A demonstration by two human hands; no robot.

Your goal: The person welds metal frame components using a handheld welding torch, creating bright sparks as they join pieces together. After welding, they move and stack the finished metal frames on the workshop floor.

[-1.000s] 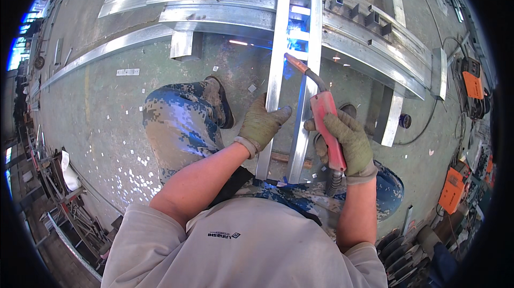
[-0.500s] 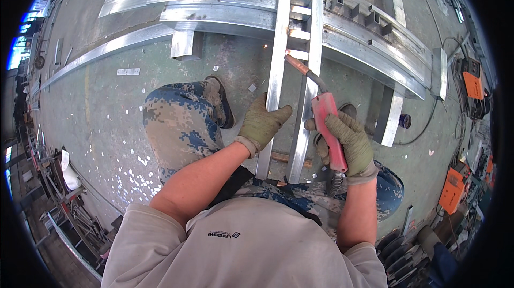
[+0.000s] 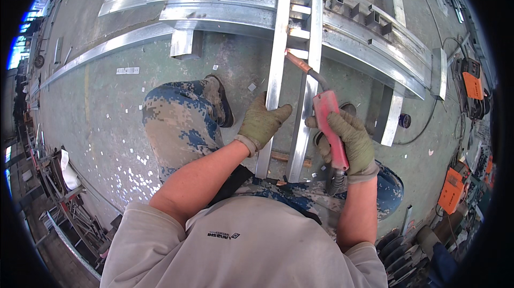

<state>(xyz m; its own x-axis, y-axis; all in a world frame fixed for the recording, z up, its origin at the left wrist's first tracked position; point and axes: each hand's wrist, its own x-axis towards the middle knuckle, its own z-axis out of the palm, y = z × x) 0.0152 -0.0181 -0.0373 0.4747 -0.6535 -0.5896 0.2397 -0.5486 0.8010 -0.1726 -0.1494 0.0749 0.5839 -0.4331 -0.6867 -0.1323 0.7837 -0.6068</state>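
Note:
Two long metal rails joined by short crosspieces point away from me. My left hand [image 3: 263,123], in an olive glove, is closed around the left rail [image 3: 277,68], its thumb lying across toward the gap. In my gloved right hand [image 3: 350,140] is a red-handled welding torch [image 3: 330,119] with a bent grey neck and copper nozzle. The nozzle tip is at the inner side of the left rail, by the nearest crosspiece [image 3: 300,54]. The right rail [image 3: 306,106] passes beneath the torch's neck. A hose leaves the handle's lower end.
Wide metal beams [image 3: 219,20] lie crosswise under the rails, with short square tube pieces [image 3: 372,18] on the right. Orange machines [image 3: 472,84] stand at far right, near a cable. Small pale scraps [image 3: 128,173] litter the floor; a metal rack [image 3: 69,207] is at left.
The torch and right hand have shifted very slightly. A small spark seen left of the left rail is gone. My left hand keeps its hold.

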